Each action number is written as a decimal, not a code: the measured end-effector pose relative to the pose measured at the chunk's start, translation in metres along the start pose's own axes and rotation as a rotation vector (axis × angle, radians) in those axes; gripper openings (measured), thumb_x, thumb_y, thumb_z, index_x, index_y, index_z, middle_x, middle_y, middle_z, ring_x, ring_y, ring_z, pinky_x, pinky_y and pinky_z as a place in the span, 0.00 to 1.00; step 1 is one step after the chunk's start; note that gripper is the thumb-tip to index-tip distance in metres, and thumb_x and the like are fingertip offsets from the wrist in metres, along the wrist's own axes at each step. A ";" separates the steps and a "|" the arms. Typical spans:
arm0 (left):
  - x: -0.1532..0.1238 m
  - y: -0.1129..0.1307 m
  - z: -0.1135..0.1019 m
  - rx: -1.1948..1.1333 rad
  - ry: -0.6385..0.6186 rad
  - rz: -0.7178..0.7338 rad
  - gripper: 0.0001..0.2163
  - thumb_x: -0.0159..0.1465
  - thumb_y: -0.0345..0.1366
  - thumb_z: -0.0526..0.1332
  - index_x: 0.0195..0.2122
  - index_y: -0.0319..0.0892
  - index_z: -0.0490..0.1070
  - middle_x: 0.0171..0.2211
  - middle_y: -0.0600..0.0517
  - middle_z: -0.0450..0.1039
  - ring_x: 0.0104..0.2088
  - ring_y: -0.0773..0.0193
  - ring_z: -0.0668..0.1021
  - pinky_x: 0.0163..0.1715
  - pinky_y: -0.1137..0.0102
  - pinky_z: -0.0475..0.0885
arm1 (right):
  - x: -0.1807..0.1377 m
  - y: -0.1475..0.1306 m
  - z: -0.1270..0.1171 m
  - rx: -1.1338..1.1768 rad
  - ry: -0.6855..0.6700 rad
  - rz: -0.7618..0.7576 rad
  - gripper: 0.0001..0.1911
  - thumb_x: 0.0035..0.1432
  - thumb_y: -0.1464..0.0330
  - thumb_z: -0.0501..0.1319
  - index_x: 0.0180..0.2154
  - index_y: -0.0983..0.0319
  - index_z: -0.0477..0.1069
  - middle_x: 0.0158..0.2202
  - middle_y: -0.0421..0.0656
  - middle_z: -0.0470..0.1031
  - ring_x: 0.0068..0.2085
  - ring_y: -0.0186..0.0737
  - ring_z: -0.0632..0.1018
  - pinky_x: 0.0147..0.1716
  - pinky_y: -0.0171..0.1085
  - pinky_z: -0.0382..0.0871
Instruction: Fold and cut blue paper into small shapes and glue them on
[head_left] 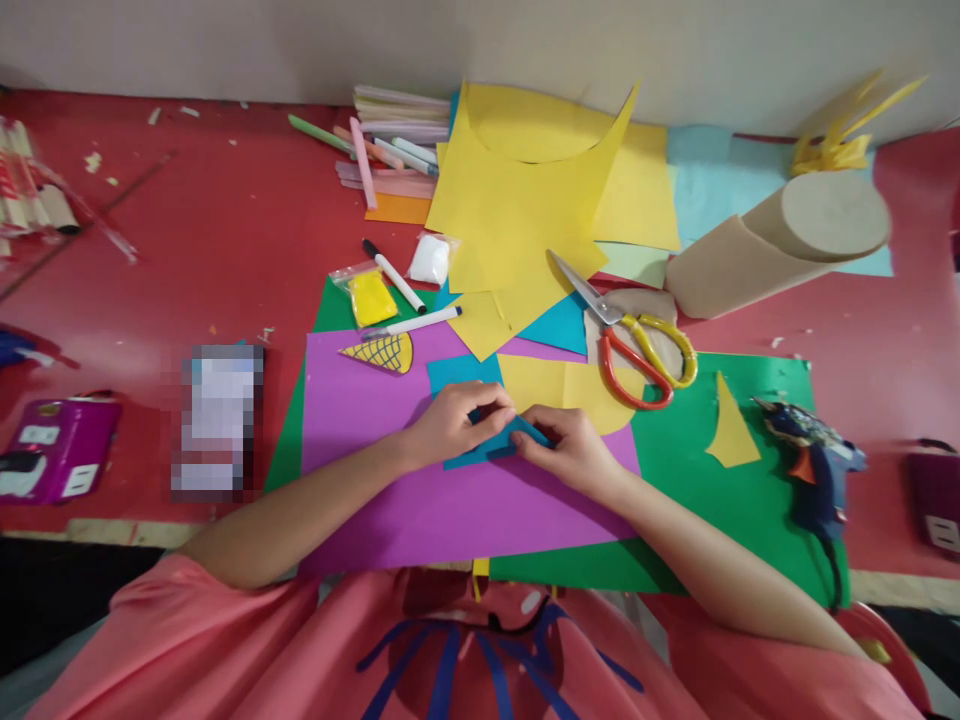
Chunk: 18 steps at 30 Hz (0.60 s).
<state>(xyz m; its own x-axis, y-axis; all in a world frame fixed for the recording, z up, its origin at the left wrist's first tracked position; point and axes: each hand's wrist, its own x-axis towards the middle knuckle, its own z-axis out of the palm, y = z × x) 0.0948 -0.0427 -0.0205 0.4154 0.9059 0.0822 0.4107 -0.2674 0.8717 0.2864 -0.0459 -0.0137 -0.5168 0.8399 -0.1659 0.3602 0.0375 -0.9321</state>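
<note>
Both hands meet over a sheet of blue paper (461, 380) at the middle of the purple sheet. My left hand (461, 420) is closed, thumb and forefinger pinching the paper near its upper right. My right hand (566, 440) grips a folded or raised edge of the same paper between thumb and fingers. Just behind them lies a yellow paper piece (551, 380). To the left is a yellow paper cone shape (386, 353) with dark grid lines. Scissors (622, 325) with red and yellow handles rest slightly open behind my right hand.
Purple (375, 510) and green sheets (690, 520) cover the red table (187, 250). A glue gun (817, 470) lies at right, near a yellow scrap (731, 430). Behind are a cardboard roll (772, 245), large yellow paper (525, 210), markers (397, 275) and a yellow clay packet (371, 297).
</note>
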 end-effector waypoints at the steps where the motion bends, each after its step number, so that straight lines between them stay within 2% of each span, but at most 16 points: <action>1: 0.000 0.000 0.000 -0.020 0.007 -0.023 0.10 0.65 0.37 0.54 0.28 0.41 0.68 0.24 0.56 0.71 0.25 0.72 0.72 0.26 0.78 0.65 | 0.000 0.000 0.000 0.035 0.017 0.020 0.09 0.55 0.67 0.59 0.24 0.63 0.68 0.19 0.35 0.64 0.22 0.29 0.62 0.23 0.32 0.56; 4: 0.001 -0.002 -0.001 -0.084 0.034 -0.078 0.09 0.64 0.37 0.56 0.27 0.41 0.67 0.22 0.57 0.70 0.24 0.73 0.71 0.25 0.78 0.65 | 0.000 0.001 -0.001 0.218 0.110 0.100 0.09 0.56 0.63 0.61 0.29 0.62 0.69 0.21 0.38 0.69 0.22 0.32 0.68 0.22 0.32 0.59; 8: 0.000 -0.003 0.000 -0.123 0.021 -0.082 0.09 0.62 0.37 0.58 0.26 0.41 0.66 0.21 0.58 0.70 0.22 0.73 0.71 0.24 0.78 0.65 | 0.001 0.004 -0.001 0.298 0.233 0.130 0.17 0.54 0.58 0.63 0.22 0.60 0.63 0.17 0.35 0.63 0.19 0.30 0.64 0.20 0.33 0.56; 13: -0.002 -0.002 0.000 -0.125 0.062 -0.091 0.10 0.64 0.37 0.57 0.26 0.41 0.67 0.21 0.56 0.72 0.23 0.73 0.72 0.23 0.78 0.65 | 0.001 0.006 -0.001 0.203 0.170 0.098 0.19 0.57 0.57 0.61 0.22 0.60 0.60 0.19 0.34 0.59 0.22 0.30 0.61 0.22 0.33 0.53; 18: 0.000 -0.002 0.000 -0.067 -0.030 -0.062 0.13 0.63 0.38 0.55 0.22 0.41 0.62 0.18 0.59 0.64 0.20 0.73 0.67 0.22 0.77 0.61 | 0.000 0.006 -0.002 0.134 0.036 0.024 0.19 0.61 0.59 0.58 0.23 0.60 0.58 0.20 0.34 0.54 0.23 0.29 0.57 0.23 0.33 0.52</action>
<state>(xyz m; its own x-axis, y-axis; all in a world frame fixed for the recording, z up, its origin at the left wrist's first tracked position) 0.0939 -0.0418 -0.0220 0.4153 0.9096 0.0134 0.3814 -0.1874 0.9052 0.2905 -0.0445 -0.0191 -0.4800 0.8587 -0.1792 0.2641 -0.0534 -0.9630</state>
